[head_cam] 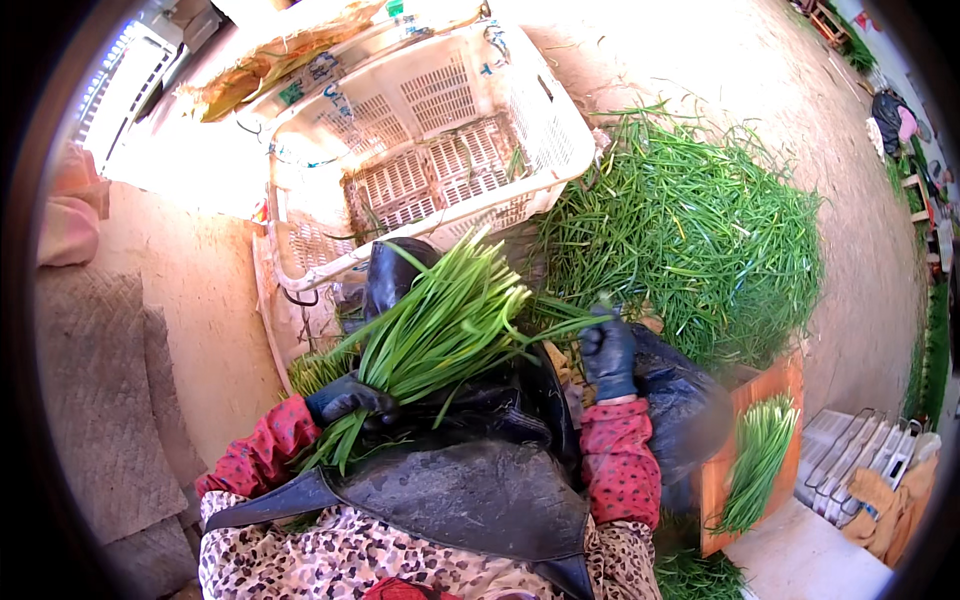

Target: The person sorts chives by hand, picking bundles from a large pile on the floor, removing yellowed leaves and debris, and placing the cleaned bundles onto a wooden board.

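Note:
My left hand (pixel 352 403), in a dark glove, grips a bunch of long green leafy stalks (pixel 442 322), possibly Chinese chives, near its lower end. The pale ends fan up and to the right above my dark apron (pixel 465 499). To the right, my gloved right hand (pixel 609 356) is raised with fingers closed on a few green blades that stretch toward the bunch. Whether those blades are still part of the bunch I cannot tell. Beyond the right hand spreads a large heap of loose green leaves (pixel 682 240) on the ground.
A white plastic crate (pixel 551 112) with bits of leaf inside stands in front of me. At the right, a smaller bunch (pixel 757 457) lies on an orange-brown board (pixel 716 517), beside metal racks (pixel 855 465) and tan gloves (pixel 885 510). Grey mats (pixel 105 397) lie at the left.

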A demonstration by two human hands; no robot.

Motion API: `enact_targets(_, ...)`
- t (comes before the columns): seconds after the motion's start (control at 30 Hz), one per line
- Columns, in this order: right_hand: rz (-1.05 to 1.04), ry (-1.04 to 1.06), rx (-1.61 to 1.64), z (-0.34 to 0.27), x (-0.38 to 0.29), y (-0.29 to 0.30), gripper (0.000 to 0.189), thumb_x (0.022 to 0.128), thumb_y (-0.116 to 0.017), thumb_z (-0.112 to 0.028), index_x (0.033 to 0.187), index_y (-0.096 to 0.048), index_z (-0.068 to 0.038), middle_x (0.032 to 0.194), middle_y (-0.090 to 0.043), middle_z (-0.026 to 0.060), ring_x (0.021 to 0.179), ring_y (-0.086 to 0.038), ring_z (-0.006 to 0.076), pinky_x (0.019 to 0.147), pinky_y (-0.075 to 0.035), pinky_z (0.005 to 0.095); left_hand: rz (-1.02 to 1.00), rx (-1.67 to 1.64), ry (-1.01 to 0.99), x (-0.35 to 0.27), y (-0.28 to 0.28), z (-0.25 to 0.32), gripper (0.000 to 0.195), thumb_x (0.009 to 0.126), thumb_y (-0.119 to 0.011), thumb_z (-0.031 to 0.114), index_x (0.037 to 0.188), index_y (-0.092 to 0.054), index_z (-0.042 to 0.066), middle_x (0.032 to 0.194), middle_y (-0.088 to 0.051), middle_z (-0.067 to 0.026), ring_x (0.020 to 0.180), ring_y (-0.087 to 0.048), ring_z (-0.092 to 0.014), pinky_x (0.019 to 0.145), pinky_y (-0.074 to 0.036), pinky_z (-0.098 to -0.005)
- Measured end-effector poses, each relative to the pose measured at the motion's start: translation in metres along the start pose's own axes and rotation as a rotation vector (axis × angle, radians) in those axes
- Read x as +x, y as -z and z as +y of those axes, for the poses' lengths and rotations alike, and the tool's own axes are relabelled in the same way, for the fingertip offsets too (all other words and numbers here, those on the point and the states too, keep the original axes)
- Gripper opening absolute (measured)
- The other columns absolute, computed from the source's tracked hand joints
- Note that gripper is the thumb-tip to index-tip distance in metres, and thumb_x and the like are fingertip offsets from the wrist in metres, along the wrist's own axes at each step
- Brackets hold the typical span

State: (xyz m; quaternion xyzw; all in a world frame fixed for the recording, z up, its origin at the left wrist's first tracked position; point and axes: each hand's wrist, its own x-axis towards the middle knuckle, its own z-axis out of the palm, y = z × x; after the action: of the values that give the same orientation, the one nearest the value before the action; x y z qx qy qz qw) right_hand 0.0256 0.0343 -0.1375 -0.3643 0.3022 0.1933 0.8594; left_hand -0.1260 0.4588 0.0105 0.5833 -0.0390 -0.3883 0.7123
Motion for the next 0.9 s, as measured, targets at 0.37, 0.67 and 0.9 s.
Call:
enact_targets(0.37, -0.409, 0.061, -0.657, 0.028, -0.035, -0.14, 0.026, 0.087, -0.065, -0.012, 0.11, -0.059, -0.004, 0.079, -0.064, 0.0029, 0.055, -0.056, 0.0078, 0.045, -0.044, 0.0223, 0.073, -0.003, 0.118, 0.008, -0.008, 0.016, 0.012, 0.087, -0.064, 0.012, 0.089, -0.067, 0.001, 0.084, -0.067, -0.0076, 0.074, -0.061, -0.018, 0.068, -0.049, -0.0301)
enact_targets(0.67, 0.011, 0.202, -0.055, -0.036, 0.012, -0.027, 0.027, 0.089, -0.063, -0.036, 0.094, -0.059, -0.01, 0.071, -0.058, 0.0028, 0.052, -0.055, 0.012, 0.043, -0.045, 0.0242, 0.071, -0.434, 0.284, -0.013, 0.005, -0.031, 0.019, 0.082, -0.067, 0.011, 0.095, -0.061, -0.001, 0.087, -0.063, -0.0132, 0.078, -0.06, -0.02, 0.067, -0.048, -0.0312)
enact_targets(0.9, -0.481, -0.17, -0.372, 0.043, -0.036, -0.094, 0.019, 0.09, -0.063, -0.018, 0.105, -0.061, -0.006, 0.088, -0.064, 0.0034, 0.076, -0.06, 0.0112, 0.06, -0.049, 0.0247, 0.356, -0.424, 0.153, -0.005, 0.009, 0.007, 0.036, 0.071, -0.068, 0.001, 0.106, -0.061, -0.003, 0.079, -0.064, -0.0186, 0.064, -0.063, -0.026, 0.054, -0.05, -0.0338)
